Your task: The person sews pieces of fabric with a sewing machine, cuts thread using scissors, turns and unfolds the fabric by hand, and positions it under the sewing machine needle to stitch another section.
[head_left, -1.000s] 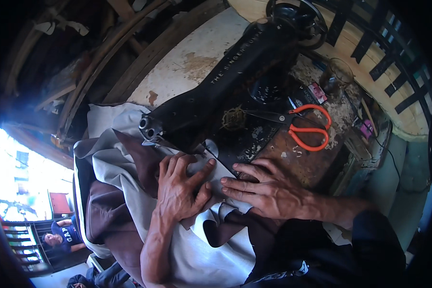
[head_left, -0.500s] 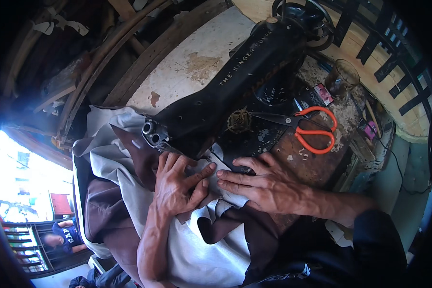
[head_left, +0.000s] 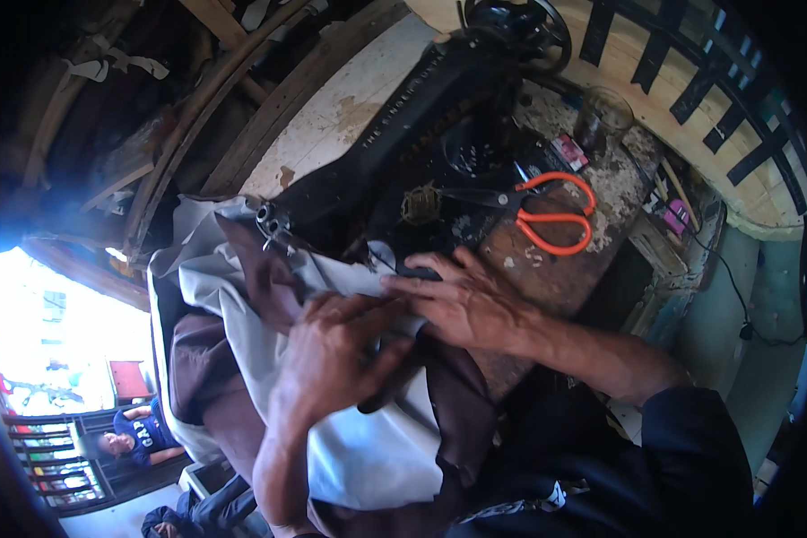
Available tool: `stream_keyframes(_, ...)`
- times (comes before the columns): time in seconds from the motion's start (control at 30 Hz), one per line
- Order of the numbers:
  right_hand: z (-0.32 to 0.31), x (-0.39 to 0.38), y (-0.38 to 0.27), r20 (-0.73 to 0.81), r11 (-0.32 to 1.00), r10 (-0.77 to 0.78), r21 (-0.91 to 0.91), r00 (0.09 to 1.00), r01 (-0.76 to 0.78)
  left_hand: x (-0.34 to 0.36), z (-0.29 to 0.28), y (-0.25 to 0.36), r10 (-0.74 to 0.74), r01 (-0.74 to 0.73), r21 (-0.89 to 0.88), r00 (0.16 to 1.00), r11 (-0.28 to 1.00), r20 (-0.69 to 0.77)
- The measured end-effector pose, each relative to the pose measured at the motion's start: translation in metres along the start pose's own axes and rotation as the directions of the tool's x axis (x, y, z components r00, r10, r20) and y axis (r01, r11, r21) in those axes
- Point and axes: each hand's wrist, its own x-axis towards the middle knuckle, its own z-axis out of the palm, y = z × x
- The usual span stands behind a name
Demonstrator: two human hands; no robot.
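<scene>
A heap of light grey and dark brown cloth spreads over my lap and up to the black sewing machine. My right hand lies on the cloth's edge beside the machine's round metal plate, its fingers stretched out to the left. Smeared by motion, my left hand is over the cloth just below the needle end. Whether its fingers pinch the cloth does not show. Scissors with orange handles rest on the machine bed, right of and beyond my right hand.
Behind the scissors are a glass and a small pink-and-black box. A pink object sits in an open tray at the table's right side, near a dark cable. Another person is at the far left.
My left hand has moved away from the needle end and toward my right hand, across the cloth. The brown fold near my hands has shifted. The view has swung, so the machine appears further left.
</scene>
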Motion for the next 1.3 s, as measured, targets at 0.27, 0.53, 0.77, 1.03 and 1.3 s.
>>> stream_keyframes(0.27, -0.013, -0.065, -0.042, -0.212, 0.991, 0.134, 0.042, 0.968, -0.128, -0.026, 0.071, 0.034, -0.089, 0.153, 0.184, 0.945, 0.971, -0.313)
stream_keyframes(0.53, -0.014, -0.098, -0.043, -0.196, 0.998, -0.004, 0.058, 0.981, 0.016, -0.023, 0.088, 0.043, -0.16, 0.259, 0.189, 0.893, 0.947, -0.421)
stream_keyframes(0.77, -0.016, -0.099, -0.039, -0.221, 0.994, -0.023, 0.097, 0.975, 0.046, -0.023, 0.093, 0.043, -0.182, 0.281, 0.145, 0.86, 0.949, -0.476)
stream_keyframes(1.03, -0.018, -0.097, -0.041, -0.215, 0.993, -0.04, 0.096, 0.976, 0.061, -0.025, 0.096, 0.036, -0.279, 0.349, 0.041, 0.808, 0.936, -0.519)
stream_keyframes(1.3, -0.019, -0.098, -0.039, -0.22, 0.993, -0.059, 0.086, 0.974, 0.08, -0.026, 0.091, 0.045, -0.173, 0.253, 0.126, 0.878, 0.959, -0.445)
